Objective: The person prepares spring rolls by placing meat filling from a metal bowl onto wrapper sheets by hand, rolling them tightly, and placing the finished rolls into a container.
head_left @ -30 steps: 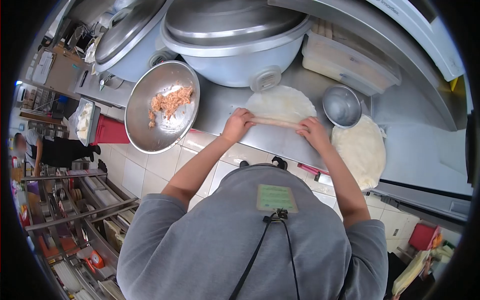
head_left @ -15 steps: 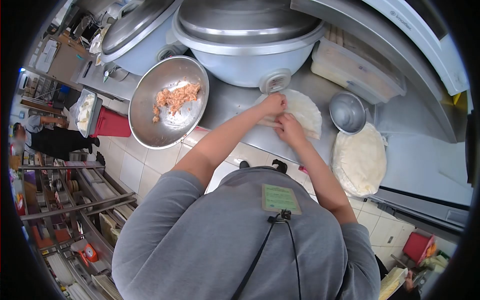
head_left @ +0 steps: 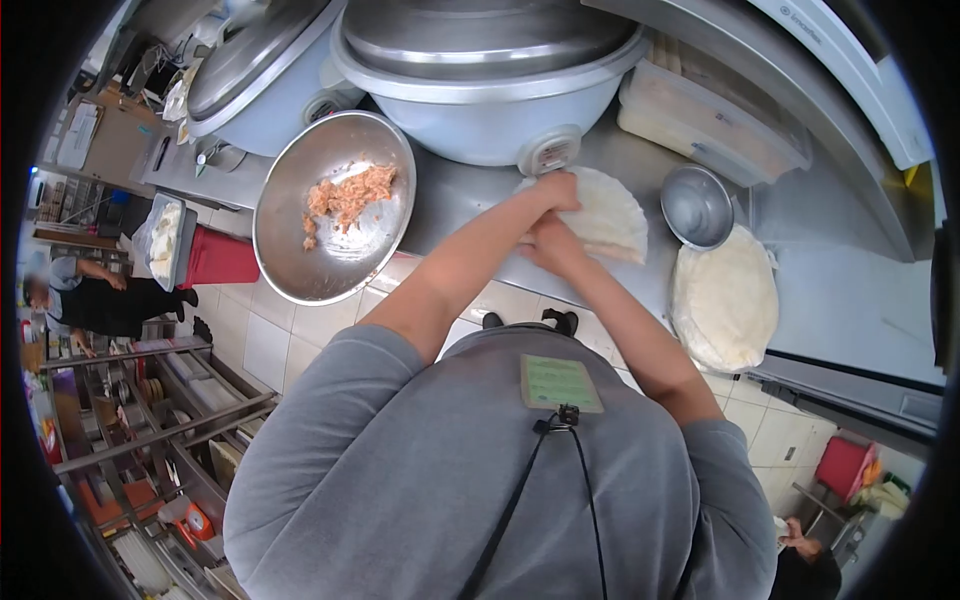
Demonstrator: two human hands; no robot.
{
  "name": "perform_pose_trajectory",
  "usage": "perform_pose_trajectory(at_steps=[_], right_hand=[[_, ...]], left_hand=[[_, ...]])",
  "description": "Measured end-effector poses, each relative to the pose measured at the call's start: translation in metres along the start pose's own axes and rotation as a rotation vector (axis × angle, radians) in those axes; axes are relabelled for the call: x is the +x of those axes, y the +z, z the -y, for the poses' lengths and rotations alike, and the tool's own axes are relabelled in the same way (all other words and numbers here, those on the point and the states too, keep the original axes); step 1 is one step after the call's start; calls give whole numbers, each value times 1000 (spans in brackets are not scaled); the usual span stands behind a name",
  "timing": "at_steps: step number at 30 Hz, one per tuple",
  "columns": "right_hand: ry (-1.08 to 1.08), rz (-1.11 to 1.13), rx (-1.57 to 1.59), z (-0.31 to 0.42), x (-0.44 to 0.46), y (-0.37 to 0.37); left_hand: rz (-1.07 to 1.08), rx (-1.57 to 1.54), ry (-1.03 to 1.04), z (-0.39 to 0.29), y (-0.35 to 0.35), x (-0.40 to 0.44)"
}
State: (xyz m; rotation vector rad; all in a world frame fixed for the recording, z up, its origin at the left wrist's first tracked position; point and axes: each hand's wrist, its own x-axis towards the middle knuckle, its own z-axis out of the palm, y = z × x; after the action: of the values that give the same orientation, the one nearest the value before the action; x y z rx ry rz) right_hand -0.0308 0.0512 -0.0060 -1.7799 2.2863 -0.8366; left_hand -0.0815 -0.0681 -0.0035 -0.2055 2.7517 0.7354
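A stack of thin, pale, round dough wrappers point(head_left: 612, 215) lies on the steel counter, its left part hidden by my hands. My left hand point(head_left: 556, 194) is closed over the wrapper's left side, knuckles up. Just below it my right hand point(head_left: 553, 243) reaches leftward at the counter edge, fingers curled at the wrapper's near left end. The two hands nearly touch, and what lies between their fingers is mostly covered. To the right stands a small metal bowl point(head_left: 697, 207). Left of my arms sits a large steel bowl point(head_left: 280, 225) with an orange minced filling point(head_left: 350, 198).
Behind the wrappers stands a large lidded rice cooker point(head_left: 470, 115); another cooker point(head_left: 265, 100) is at left. A plastic container point(head_left: 710, 120) sits back right. Bagged pale wrappers point(head_left: 725, 300) rest at the right counter edge. A person point(head_left: 100, 290) stands far left.
My left hand has turned and closed further over the wrapper. My right hand has moved left and down, below the left hand. The view has shifted slightly.
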Motion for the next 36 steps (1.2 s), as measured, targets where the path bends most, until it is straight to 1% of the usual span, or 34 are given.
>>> perform_pose_trajectory(at_steps=[2, 3, 4, 5, 6, 8, 10, 12, 14, 15, 16, 17, 18, 19, 20, 21, 23, 26, 28, 30, 32, 34, 36], right_hand=[[110, -59, 70, 10, 11, 20], [115, -60, 65, 19, 11, 3], [189, -2, 168, 39, 12, -29], [262, 55, 273, 52, 12, -46], [262, 54, 271, 45, 4, -48], [242, 95, -45, 10, -22, -58], [294, 44, -12, -7, -42, -60], [293, 37, -23, -8, -51, -52], [279, 28, -34, -11, -55, -50], [250, 31, -33, -14, -55, -52], [202, 30, -58, -17, -56, -56], [256, 3, -78, -7, -55, -70], [220, -37, -84, -17, -61, -71], [263, 8, -127, -24, -67, -71], [231, -30, -81, -32, -76, -67], [218, -66, -84, -28, -79, -68], [253, -19, -58, -31, -81, -67], [161, 7, -46, -29, -77, -81], [197, 7, -107, -26, -82, -90], [171, 3, -111, -38, -92, -82], [156, 5, -128, -46, -98, -79], [197, 11, -154, -42, -103, -75], [182, 22, -123, -41, -102, -80]], left_hand=[[-23, 7, 29, -1, 1, -2], [-52, 17, 45, -1, 1, -3], [-53, 14, 49, -3, -4, -5], [35, 20, 14, -8, -13, -9], [120, 26, -21, -10, -19, -10], [103, 39, -16, -10, -19, -10], [92, 53, -15, -9, -12, -9], [-18, 116, -7, -8, -5, -6], [-21, 114, -14, -4, 5, 2], [-44, 98, 4, -1, 13, 7], [-23, 50, -11, 1, 17, 10], [-93, 12, -25, -5, 16, 1], [-117, 68, -42, -9, 19, 3], [-116, 55, -35, -8, 21, 3], [-60, 106, -62, -14, 15, 0], [-38, 84, -57, -11, 18, 6], [-65, 72, -89, -14, 21, 4], [-116, 121, -158, -32, 19, -2], [-199, 183, 66, -43, 40, 10], [-137, 23, 66, -68, 33, -19], [-142, 32, 29, -72, 37, -24], [-132, 41, -8, -71, 38, -22], [-92, 26, -32, -72, 40, -18]])
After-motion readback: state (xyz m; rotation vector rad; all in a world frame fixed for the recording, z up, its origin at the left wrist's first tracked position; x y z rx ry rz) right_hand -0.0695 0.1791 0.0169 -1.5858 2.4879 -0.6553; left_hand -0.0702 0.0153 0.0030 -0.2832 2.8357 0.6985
